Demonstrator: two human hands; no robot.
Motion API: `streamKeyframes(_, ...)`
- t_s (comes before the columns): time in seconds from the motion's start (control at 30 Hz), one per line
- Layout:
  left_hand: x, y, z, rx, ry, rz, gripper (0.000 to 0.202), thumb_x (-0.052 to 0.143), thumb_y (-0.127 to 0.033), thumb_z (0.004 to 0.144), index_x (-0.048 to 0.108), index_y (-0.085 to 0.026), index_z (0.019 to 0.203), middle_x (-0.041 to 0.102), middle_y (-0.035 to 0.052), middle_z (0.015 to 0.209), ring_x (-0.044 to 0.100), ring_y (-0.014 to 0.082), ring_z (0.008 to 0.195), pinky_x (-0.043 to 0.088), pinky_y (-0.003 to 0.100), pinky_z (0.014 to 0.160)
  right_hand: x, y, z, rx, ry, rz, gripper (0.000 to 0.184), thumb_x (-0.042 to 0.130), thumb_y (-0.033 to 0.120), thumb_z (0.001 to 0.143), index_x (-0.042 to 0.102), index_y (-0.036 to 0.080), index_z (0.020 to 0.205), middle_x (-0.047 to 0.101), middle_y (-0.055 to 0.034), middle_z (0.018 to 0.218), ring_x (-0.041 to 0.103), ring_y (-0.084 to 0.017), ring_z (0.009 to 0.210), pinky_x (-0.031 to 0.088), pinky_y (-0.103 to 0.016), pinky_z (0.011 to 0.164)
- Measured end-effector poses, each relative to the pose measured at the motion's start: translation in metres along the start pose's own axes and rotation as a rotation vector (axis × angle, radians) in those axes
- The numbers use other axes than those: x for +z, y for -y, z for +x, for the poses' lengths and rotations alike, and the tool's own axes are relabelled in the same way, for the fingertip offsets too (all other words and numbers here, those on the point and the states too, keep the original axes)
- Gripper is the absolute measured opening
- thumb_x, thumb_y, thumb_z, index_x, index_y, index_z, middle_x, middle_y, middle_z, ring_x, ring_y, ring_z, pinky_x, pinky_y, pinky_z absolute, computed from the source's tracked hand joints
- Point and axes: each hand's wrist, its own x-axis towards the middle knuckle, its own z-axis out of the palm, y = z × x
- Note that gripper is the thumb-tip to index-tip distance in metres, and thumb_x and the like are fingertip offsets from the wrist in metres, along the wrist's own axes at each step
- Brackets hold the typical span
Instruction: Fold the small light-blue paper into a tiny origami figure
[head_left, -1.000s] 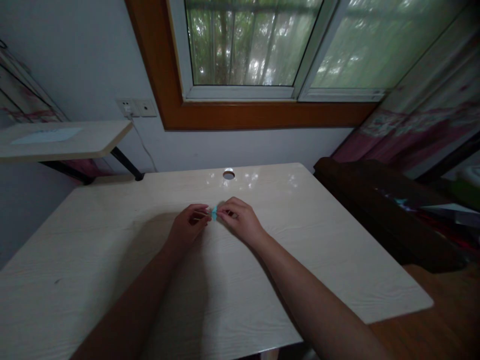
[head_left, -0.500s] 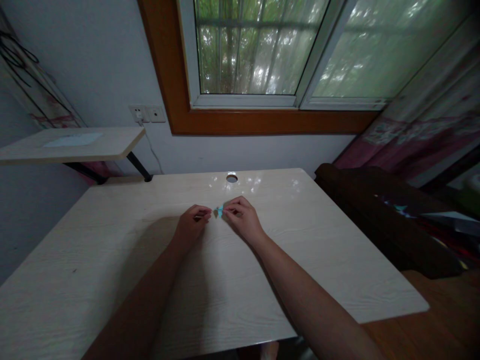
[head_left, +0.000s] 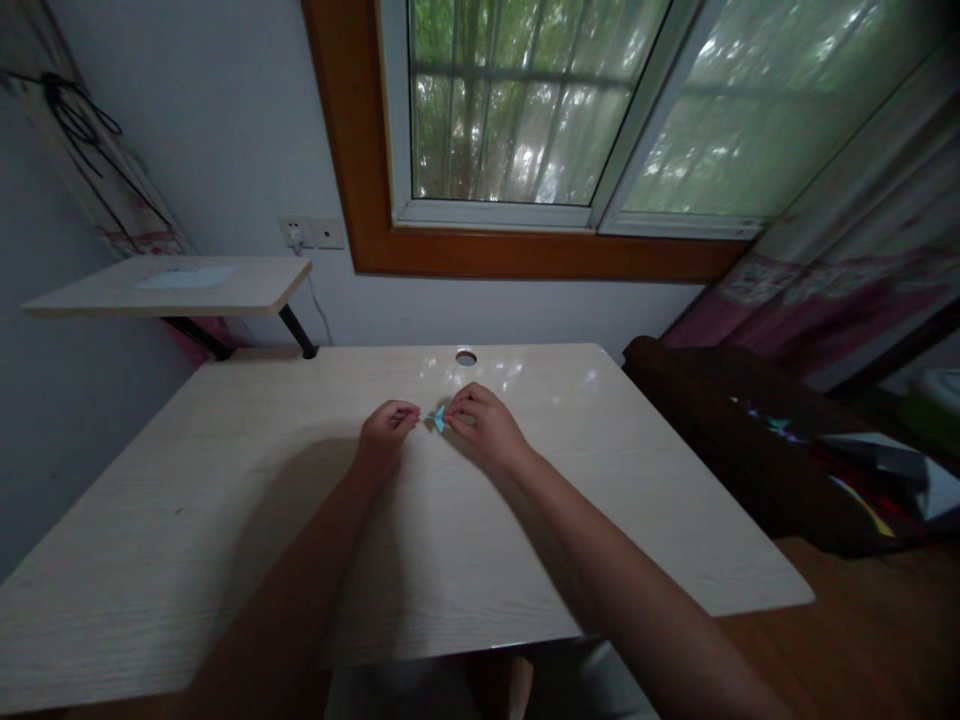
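A small turquoise piece with wing-like fins (head_left: 439,418) is just above the desk, between my two hands. My right hand (head_left: 484,422) pinches its right end between thumb and fingertips. A thin, pale tip points from it toward my left hand (head_left: 385,432). The fingers of that hand are curled together in a pinch a short gap to the left; what they hold, if anything, is too small to make out. The piece's exact kind is too small to tell.
The pale wood-grain desk (head_left: 510,540) has a round cable hole (head_left: 466,358) near its back edge. A raised shelf (head_left: 255,285) on black legs stands at the back left, bearing a paper sheet (head_left: 187,277). Dark brown furniture (head_left: 697,430) with assorted items is to the right.
The view has shifted slightly. The turquoise piece has turned so its fins show more clearly between my hands. My right hand keeps its pinch, and my left fingers stay curled.
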Motion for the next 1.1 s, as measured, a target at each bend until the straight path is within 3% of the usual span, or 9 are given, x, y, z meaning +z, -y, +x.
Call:
streamKeyframes(0.17, 0.0, -0.003, -0.002, -0.002, 0.008, -0.041, 0.024, 0.066, -0.036, 0.076, 0.069, -0.017, 0.09, 0.072, 0.0056, 0.083, 0.068, 0.0193, 0.079, 0.055, 0.033, 0.077, -0.016, 0.007, 0.011, -0.025, 0.091, -0.024, 0.005, 0.069, 0.015, 0.084, 0.073, 0.019, 0.085, 0.062, -0.0047, 0.089, 0.058, -0.016, 0.082, 0.049, -0.03, 0.077)
streamKeyframes(0.67, 0.001, 0.003, 0.0, -0.008, -0.014, -0.062, 0.025, 0.067, -0.039, 0.073, 0.07, -0.018, 0.086, 0.073, 0.0051, 0.079, 0.068, 0.019, 0.077, 0.054, 0.033, 0.077, -0.027, 0.017, 0.014, -0.03, 0.081, -0.002, 0.008, 0.071, 0.014, 0.083, 0.075, 0.02, 0.086, 0.063, -0.0053, 0.09, 0.06, -0.016, 0.082, 0.051, -0.031, 0.076)
streamKeyframes(1.1, 0.0, 0.004, 0.0, -0.02, -0.007, -0.047, 0.025, 0.067, -0.039, 0.073, 0.069, -0.018, 0.086, 0.073, 0.0057, 0.083, 0.068, 0.0194, 0.078, 0.055, 0.033, 0.077, -0.019, -0.003, -0.004, 0.173, 0.015, 0.154, 0.005, 0.072, 0.021, 0.082, 0.077, 0.019, 0.082, 0.062, -0.0036, 0.085, 0.058, -0.012, 0.069, 0.047, -0.024, 0.062)
